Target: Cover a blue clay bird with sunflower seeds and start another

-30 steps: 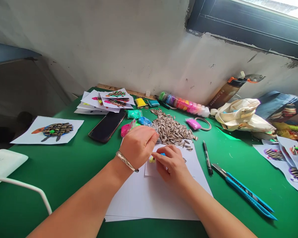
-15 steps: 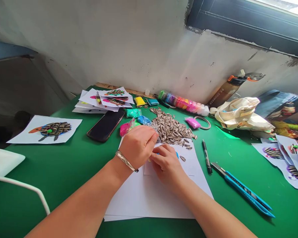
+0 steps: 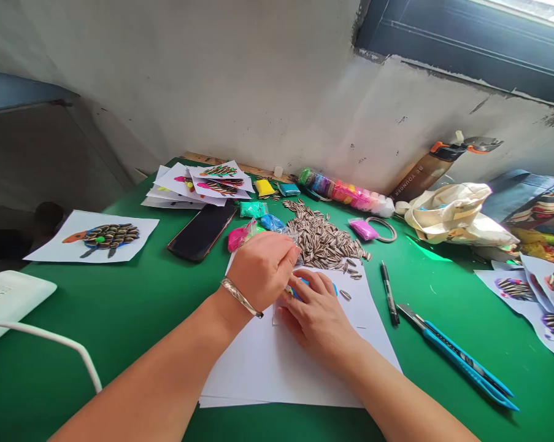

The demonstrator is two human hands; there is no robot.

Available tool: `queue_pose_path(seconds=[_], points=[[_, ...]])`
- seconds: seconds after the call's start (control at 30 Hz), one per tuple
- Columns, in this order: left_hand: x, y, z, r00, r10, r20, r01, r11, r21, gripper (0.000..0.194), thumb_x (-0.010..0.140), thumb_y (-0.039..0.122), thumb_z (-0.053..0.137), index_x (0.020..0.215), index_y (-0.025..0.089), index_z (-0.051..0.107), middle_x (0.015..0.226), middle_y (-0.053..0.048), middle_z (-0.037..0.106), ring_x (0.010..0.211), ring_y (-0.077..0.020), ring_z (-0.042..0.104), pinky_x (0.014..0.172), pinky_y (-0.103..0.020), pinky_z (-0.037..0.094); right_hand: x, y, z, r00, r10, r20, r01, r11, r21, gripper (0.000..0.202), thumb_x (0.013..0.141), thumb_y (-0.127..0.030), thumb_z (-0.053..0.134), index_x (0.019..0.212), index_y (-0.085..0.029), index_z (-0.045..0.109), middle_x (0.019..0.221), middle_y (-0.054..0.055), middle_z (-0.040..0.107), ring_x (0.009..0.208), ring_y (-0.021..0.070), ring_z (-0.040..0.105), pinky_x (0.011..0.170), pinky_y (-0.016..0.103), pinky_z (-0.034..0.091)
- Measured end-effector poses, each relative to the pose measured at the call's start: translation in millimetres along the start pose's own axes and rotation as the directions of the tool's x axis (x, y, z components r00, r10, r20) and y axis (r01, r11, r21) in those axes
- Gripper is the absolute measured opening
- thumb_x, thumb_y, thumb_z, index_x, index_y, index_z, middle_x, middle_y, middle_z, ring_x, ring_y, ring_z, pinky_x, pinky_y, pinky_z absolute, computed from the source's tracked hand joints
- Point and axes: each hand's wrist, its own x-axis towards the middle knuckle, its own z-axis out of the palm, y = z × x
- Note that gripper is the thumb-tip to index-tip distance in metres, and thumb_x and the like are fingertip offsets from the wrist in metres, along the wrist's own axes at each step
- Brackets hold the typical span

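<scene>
A: Position of the blue piece point(image 3: 335, 288)?
B: On the small white card point(image 3: 275, 316), beneath the right hand point(image 3: 311, 298). Mostly covered; blue shows between the fingers and as a sliver past the hand's outer side.

A: Right grip?
B: Palm down, fingers bent and slightly fanned over the piece, thumb lower, near the card's left part. Cannot tell whether the fingertips pinch anything or only press.

A: Left grip?
B: Left hand point(image 3: 265, 270) curled inward, thumb along the side, just left of the right fingertips. Its fingertips are hidden; whether they hold anything cannot be told. The blue piece lies to the right of this hand. A yellow bit point(image 3: 291, 291) shows between the two hands.

A: Surroundings?
B: Card lies on white sheets point(image 3: 277, 374). One loose seed point(image 3: 345, 294) sits just right of the blue piece; the striped seed heap point(image 3: 325, 239) is beyond the hands, some seeds at the sheets' far edge. Pen point(image 3: 389, 293) and blue cutter point(image 3: 461, 356) lie to the right, on the green tabletop point(image 3: 134, 319).
</scene>
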Motion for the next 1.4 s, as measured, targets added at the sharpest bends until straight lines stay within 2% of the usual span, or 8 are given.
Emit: queue_pose_path(seconds=[0.2, 0.47, 0.7, 0.97, 1.1, 1.2, 1.27, 1.4], points=[[0, 0, 0.1, 1.0, -0.007, -0.001, 0.007, 1.0, 0.014, 0.028, 0.09, 0.018, 0.044, 0.069, 0.017, 0.062, 0.074, -0.004, 0.069, 0.075, -0.0155, 0.062, 0.076, -0.03, 0.05, 0, 3, -5, 0.999, 0.036, -0.016, -0.034, 0.996, 0.08, 0.033, 0.086, -0.014, 0.047, 0.114, -0.023, 0.061, 0.13, 0.006, 0.055, 0.117, 0.0278, 0.041, 0.096, 0.048, 0.037], [0, -1, 0.4, 1.0, -0.009, 0.002, 0.009, 1.0, -0.003, 0.027, 0.09, 0.018, 0.045, 0.071, 0.015, 0.064, 0.074, -0.005, 0.07, 0.076, -0.0163, 0.063, 0.075, -0.031, 0.051, -2, 3, -6, 0.996, 0.013, -0.089, -0.006, 0.997, 0.082, 0.035, 0.083, -0.011, 0.049, 0.111, -0.024, 0.063, 0.126, 0.008, 0.057, 0.118, 0.0287, 0.042, 0.1, 0.055, 0.033], [0, 0, 0.1, 1.0, -0.021, 0.005, 0.021, 1.0, -0.004, 0.026, 0.09, 0.019, 0.046, 0.072, 0.015, 0.065, 0.075, -0.005, 0.069, 0.077, -0.0169, 0.063, 0.076, -0.032, 0.051, -3, 4, -7, 1.0, 0.021, -0.016, -0.019, 0.994, 0.109, 0.031, 0.081, -0.01, 0.05, 0.103, -0.024, 0.067, 0.122, 0.007, 0.06, 0.119, 0.0299, 0.042, 0.102, 0.057, 0.031], [0, -1, 0.2, 1.0, -0.027, 0.006, 0.027, 1.0, -0.008, 0.026, 0.09, 0.019, 0.045, 0.073, 0.016, 0.065, 0.075, -0.004, 0.069, 0.076, -0.0163, 0.063, 0.075, -0.031, 0.05, -4, 9, -3, 0.996, 0.034, -0.083, -0.017, 0.981, 0.191, 0.035, 0.081, -0.006, 0.048, 0.105, -0.024, 0.065, 0.116, 0.007, 0.062, 0.117, 0.0269, 0.044, 0.098, 0.052, 0.038], [1, -1, -0.4, 0.999, -0.037, 0.027, 0.038, 0.999, -0.005, 0.027, 0.09, 0.02, 0.044, 0.072, 0.016, 0.064, 0.073, -0.004, 0.068, 0.075, -0.0164, 0.062, 0.075, -0.031, 0.05, -6, 20, -12, 0.98, 0.012, -0.197, 0.028, 0.98, 0.197, 0.033, 0.083, -0.007, 0.049, 0.109, -0.023, 0.063, 0.114, 0.008, 0.063, 0.113, 0.026, 0.048, 0.095, 0.048, 0.041], [1, 0, -1.2, 0.997, -0.055, 0.056, 0.055, 0.998, -0.004, 0.028, 0.091, 0.021, 0.044, 0.071, 0.016, 0.064, 0.072, -0.004, 0.068, 0.073, -0.0163, 0.061, 0.073, -0.031, 0.049, -16, 39, -33, 0.976, 0.081, -0.203, -0.036, 0.976, 0.216, 0.031, 0.088, -0.01, 0.046, 0.113, -0.021, 0.061, 0.104, 0.008, 0.066, 0.095, 0.0212, 0.057, 0.083, 0.039, 0.048], [1, 1, -1.3, 0.995, -0.066, 0.077, 0.066, 0.998, -0.004, 0.028, 0.091, 0.021, 0.044, 0.073, 0.016, 0.064, 0.073, -0.004, 0.068, 0.074, -0.0162, 0.06, 0.073, -0.03, 0.048, -25, 53, -50, 0.968, 0.202, -0.152, -0.17, 0.965, 0.199, 0.027, 0.09, -0.014, 0.046, 0.109, -0.022, 0.064, 0.095, 0.007, 0.068, 0.085, 0.019, 0.06, 0.073, 0.033, 0.049], [0, 2, 0.5, 0.982, -0.07, 0.178, 0.072, 0.997, -0.003, 0.029, 0.091, 0.022, 0.043, 0.071, 0.017, 0.064, 0.07, -0.002, 0.066, 0.072, -0.0154, 0.059, 0.072, -0.029, 0.046, -42, 72, -63, 0.928, 0.347, -0.134, -0.328, 0.934, 0.144, 0.023, 0.09, -0.019, 0.047, 0.1, -0.021, 0.067, 0.09, 0.005, 0.069, 0.082, 0.0186, 0.062, 0.069, 0.03, 0.049]])
